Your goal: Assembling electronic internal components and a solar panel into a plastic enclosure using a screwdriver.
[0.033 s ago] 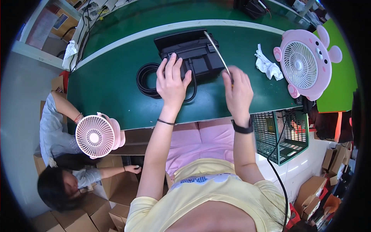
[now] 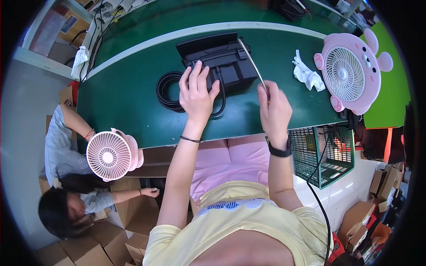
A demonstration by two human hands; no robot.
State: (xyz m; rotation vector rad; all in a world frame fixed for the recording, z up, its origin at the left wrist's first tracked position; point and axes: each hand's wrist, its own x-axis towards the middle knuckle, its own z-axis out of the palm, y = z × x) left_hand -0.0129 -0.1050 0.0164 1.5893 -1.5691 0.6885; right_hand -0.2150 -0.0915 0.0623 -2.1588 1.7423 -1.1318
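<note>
A black plastic device [image 2: 237, 73] with a raised flap at its far side lies on the green table [image 2: 133, 119]. Its ribbed black hose [image 2: 164, 91] is coiled at the left, and one loop runs along the near side. Spread fingers of my left hand [image 2: 196, 95] rest flat on the device's near left part and the hose. My right hand [image 2: 276, 106] is closed round the handle of a screwdriver, which it mostly hides. The screwdriver's long metal shaft [image 2: 254, 64] slants up and left, its tip beside the device's far right corner.
A pink animal-shaped fan [image 2: 372, 84] and a crumpled white tissue [image 2: 307, 73] are at the right. A green crate [image 2: 306, 155] stands below the table edge. At the left, a co-worker bends over cardboard boxes [image 2: 106, 239] near a pink fan [image 2: 133, 153].
My right hand and the screwdriver have shifted slightly right. My left hand stays on the device. The co-worker's head has moved a little left.
</note>
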